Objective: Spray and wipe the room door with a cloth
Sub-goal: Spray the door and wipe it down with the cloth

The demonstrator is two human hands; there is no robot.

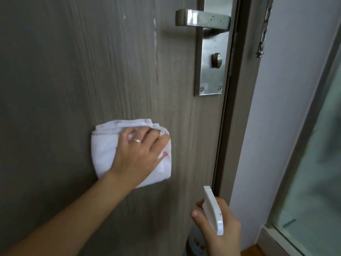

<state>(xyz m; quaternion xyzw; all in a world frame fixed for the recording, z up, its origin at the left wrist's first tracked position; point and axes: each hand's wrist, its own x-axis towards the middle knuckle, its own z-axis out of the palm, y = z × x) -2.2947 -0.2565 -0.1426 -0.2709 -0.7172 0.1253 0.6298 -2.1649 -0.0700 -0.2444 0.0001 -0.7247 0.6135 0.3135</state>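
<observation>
The left hand (136,150) lies flat with its fingers spread on the soft, light cloth (105,145), pushing it on the door (73,71). The right hand (219,224) holds the spray bottle (214,211) near the door's right edge. The folded cloth is squishy, so push it with a flat palm.

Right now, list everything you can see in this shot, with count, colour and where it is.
door: one, grey-brown wood grain, fills left and centre
foam streak: one, whitish, on the door left of the handle
lever handle: one, steel, top centre-right
lock plate: one, steel, under the handle, with a round knob
door chain: one, metal, hanging top right
wall: one, white, right of the frame
glass panel: one, greenish, far right
cloth: one, white, folded, pressed to the door
spray bottle: one, white head, bottom centre-right
left hand: on the cloth
right hand: grips the spray bottle
</observation>
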